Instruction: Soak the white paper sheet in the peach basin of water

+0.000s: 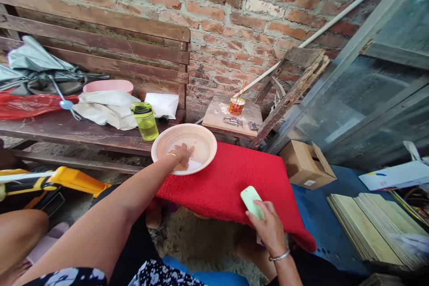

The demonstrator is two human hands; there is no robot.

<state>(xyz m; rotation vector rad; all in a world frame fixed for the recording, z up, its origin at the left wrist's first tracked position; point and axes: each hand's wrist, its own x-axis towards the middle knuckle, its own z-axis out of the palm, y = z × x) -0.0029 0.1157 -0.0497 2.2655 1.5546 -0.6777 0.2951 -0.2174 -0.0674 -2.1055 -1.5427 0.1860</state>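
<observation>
My left hand [182, 156], with a thin bracelet at the wrist, reaches down into a pale pink basin [157, 149] of water. Its fingers look spread, near a small white patch [194, 165] in the basin that I cannot make out. The basin stands on a red cloth cover [228, 178], at its left end. Over the front part of this cover, my right hand [270, 223] is closed on a pale green, rounded oblong block [251, 200]. Its underside is hidden, so I cannot tell whether it is soap or a brush.
On the wooden bench [67, 127] are a green bottle [145, 123], a white cloth [107, 109] and a folded umbrella [36, 60]. A paper cup [236, 106] and padlocks [233, 121] sit on a small board [214, 114]. At right are a cardboard box [304, 165] and stacked panels [365, 228].
</observation>
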